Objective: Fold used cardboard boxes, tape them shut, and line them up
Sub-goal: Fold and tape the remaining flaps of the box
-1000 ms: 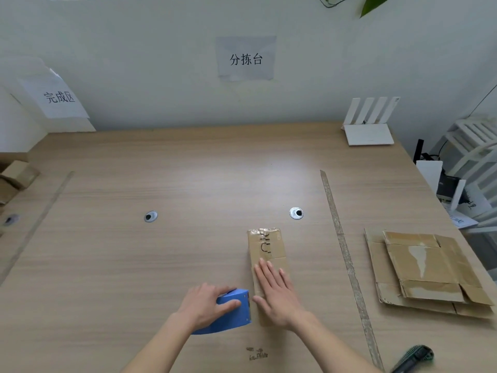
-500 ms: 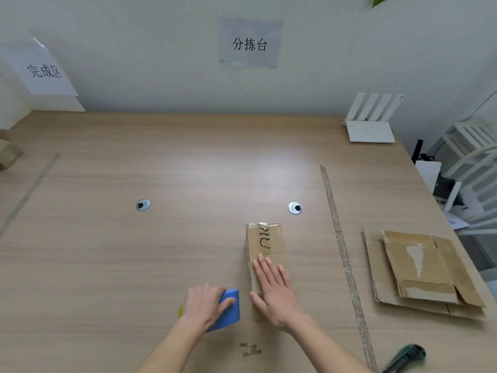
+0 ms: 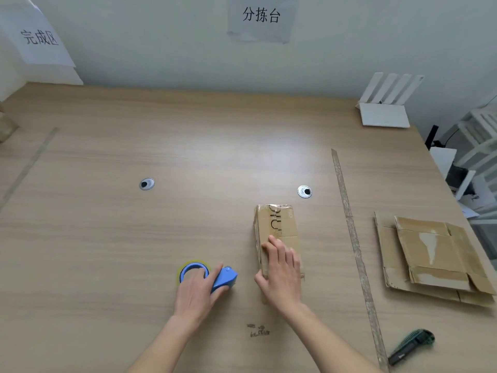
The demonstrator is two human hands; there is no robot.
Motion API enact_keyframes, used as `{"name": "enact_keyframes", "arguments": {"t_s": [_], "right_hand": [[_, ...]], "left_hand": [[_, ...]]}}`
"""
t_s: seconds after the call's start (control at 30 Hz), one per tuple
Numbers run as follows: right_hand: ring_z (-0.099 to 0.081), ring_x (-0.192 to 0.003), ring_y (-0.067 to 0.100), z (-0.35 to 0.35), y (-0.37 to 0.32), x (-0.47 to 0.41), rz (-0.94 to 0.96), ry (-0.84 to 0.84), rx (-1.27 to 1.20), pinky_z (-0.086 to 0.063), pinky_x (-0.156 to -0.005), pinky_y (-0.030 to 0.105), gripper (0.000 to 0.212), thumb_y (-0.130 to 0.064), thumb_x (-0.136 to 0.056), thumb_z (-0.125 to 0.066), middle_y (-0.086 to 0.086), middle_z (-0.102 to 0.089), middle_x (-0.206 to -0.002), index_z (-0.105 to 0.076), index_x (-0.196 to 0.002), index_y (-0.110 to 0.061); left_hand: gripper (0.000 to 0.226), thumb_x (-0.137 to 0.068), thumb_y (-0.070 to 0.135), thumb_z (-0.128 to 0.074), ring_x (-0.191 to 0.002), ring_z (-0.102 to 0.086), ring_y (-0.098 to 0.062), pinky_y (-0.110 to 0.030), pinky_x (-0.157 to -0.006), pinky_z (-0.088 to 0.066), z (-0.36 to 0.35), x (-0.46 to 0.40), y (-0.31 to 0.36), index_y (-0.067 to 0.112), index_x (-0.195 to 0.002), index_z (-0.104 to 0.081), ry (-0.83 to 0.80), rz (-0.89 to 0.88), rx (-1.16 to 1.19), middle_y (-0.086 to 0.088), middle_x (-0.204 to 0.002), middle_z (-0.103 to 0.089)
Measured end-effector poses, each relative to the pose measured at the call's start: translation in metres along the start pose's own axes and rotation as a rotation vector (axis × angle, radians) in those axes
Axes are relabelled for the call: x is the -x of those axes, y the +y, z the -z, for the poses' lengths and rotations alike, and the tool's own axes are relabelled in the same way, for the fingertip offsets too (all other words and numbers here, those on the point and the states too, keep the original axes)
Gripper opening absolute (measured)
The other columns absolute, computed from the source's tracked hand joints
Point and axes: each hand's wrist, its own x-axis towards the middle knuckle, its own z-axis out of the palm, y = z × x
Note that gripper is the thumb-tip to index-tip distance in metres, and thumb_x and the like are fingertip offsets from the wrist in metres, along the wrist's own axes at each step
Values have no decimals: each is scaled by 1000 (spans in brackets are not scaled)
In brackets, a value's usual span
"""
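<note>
The right hand (image 3: 282, 273) lies flat on the near end of the box (image 3: 277, 232), fingers straight and close together, pressing down on its top. The left hand (image 3: 196, 292) curls round the blue tape dispenser (image 3: 215, 278) just left of the box — fingers over the body, the tape roll showing past the knuckles. Dispenser and box stand apart, with bare wood between them.

The box lies lengthwise toward the far edge, closed, near the middle of the worktop (image 3: 107, 238) and closer to the near edge. A tape strip runs along its top over dark printed letters.

Right of the box a long strip (image 3: 352, 232) stuck to the worktop runs from the near edge toward the far one. Beyond it, by the right edge, lies a stack of flattened boxes (image 3: 430, 254). A green cutter (image 3: 411, 345) lies near the near right corner. Two round grommets (image 3: 146, 183) sit in the worktop beyond the hands. A white router (image 3: 384, 111) stands at the far right corner — and two paper signs (image 3: 261, 17) hang on the wall behind.
</note>
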Motion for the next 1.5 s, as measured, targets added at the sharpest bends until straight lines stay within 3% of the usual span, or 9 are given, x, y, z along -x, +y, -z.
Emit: {"name": "enact_keyframes", "arguments": {"t_s": [0.1, 0.2, 0.3, 0.43, 0.57, 0.8, 1.0, 1.27, 1.5], "right_hand": [[-35, -138, 21, 0, 5, 0, 8, -37, -15, -13, -118, 35, 63, -48, -77, -66, -10, -31, -155, -47, -135, -28], [-9, -150, 12, 7, 14, -2, 77, -136, -127, 5, -120, 29, 78, -65, -83, -57, -13, -13, -164, -37, -149, -30], [8, -153, 2, 22, 36, -5, 219, -274, -193, 12, -122, 28, 83, -57, -89, -62, -16, 4, -167, -25, -159, -31], [-5, -154, 3, 27, 59, -10, 272, -279, -279, -8, -127, 35, 77, -43, -88, -71, -20, -9, -165, -37, -155, -27], [-22, -153, 13, 13, 63, -9, 388, -121, -137, -23, -122, 38, 72, -51, -88, -64, -9, -23, -166, -46, -151, -22], [-9, -156, 15, 8, 78, -6, 480, -139, 28, -15, -123, 36, 75, -45, -98, -51, -2, -10, -170, -21, -161, -18], [11, -154, 7, 22, 82, -13, 469, -318, -120, 5, -126, 30, 91, -43, -91, -67, -7, 3, -169, -15, -162, -16], [-5, -154, 1, 39, 123, -21, 473, -290, -147, -25, -124, 33, 73, -53, -94, -58, -21, -14, -166, -30, -158, -32], [-6, -155, 4, 50, 136, -36, 596, -355, -69, -21, -124, 33, 80, -64, -90, -54, -20, -11, -167, -25, -159, -36]], "left_hand": [[58, -74, 57, -78, -54, -31, -16, -25, -44, -15, -15, 3, -4, 35, -125, -64, 29, -6, 6, 6, -66, -32], [57, -83, 66, -45, -52, -28, -15, -27, -46, -23, -24, 7, -8, 36, -128, -64, 63, -5, -21, 7, -63, -37], [67, -80, 72, -37, -49, -41, -17, -28, -47, -31, -19, 8, -5, 33, -127, -67, 69, 7, -34, 4, -64, -48], [71, -80, 71, -45, -69, -59, -21, -34, -59, -48, 3, -1, 11, 23, -128, -63, 175, 5, 53, 0, -88, -55], [65, -86, 66, -46, -90, -64, -19, -33, -73, -53, 17, -18, 43, 25, -136, -58, 228, -143, 106, 0, -113, -62], [76, -84, 68, -55, -131, -47, -11, -30, -102, -44, 10, -37, 78, 28, -147, -42, 176, -346, 149, 6, -148, -49], [76, -73, 50, -80, -121, -60, -15, -26, -100, -37, 0, -43, 80, 23, -138, -51, 157, -341, 213, 3, -137, -60], [75, -67, 52, -86, -117, -61, -11, -27, -95, -47, 3, -47, 77, 27, -131, -56, 166, -356, 207, 7, -132, -63], [72, -72, 54, -82, -116, -62, -9, -29, -93, -52, 10, -48, 74, 29, -134, -55, 110, -353, 215, 9, -134, -62]]}}
